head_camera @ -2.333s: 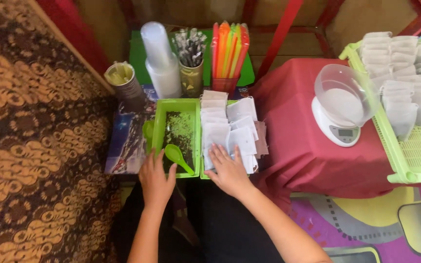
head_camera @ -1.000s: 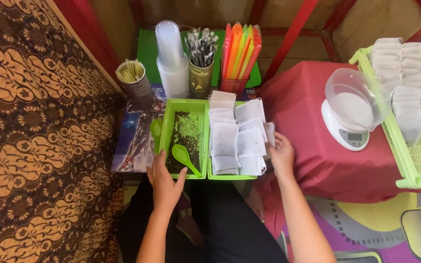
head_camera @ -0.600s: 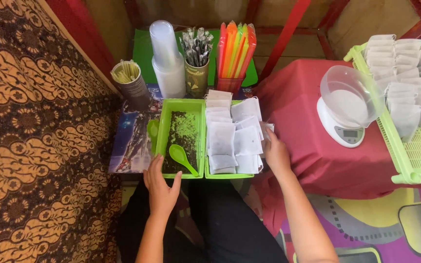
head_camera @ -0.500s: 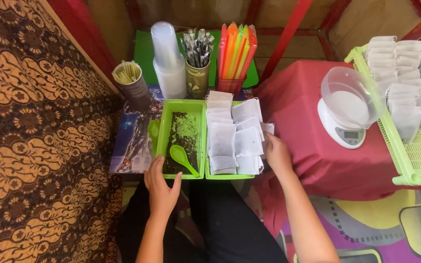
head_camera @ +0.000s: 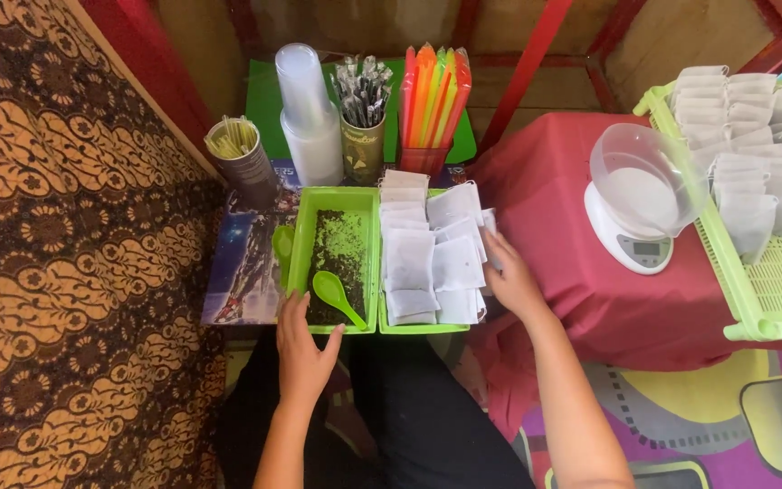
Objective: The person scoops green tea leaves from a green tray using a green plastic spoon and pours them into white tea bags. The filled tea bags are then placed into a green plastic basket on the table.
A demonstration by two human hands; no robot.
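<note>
Left hand (head_camera: 303,355) loosely open at green tray (head_camera: 298,254) of loose tea, scoop (head_camera: 335,293) unlifted; right hand (head_camera: 510,281) spread on white sachets (head_camera: 432,258), none visibly gripped

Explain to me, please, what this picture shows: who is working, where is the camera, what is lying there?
The camera sits on a person's head and looks down at their two bare hands. The left hand touches the near edge of a green tray holding dark loose leaves and a green spoon. The right hand rests at the right side of a second tray filled with white paper sachets. Neither hand clearly grips anything. Behind stand stacked cups and coloured straws; on the red table, a white scale.
</note>
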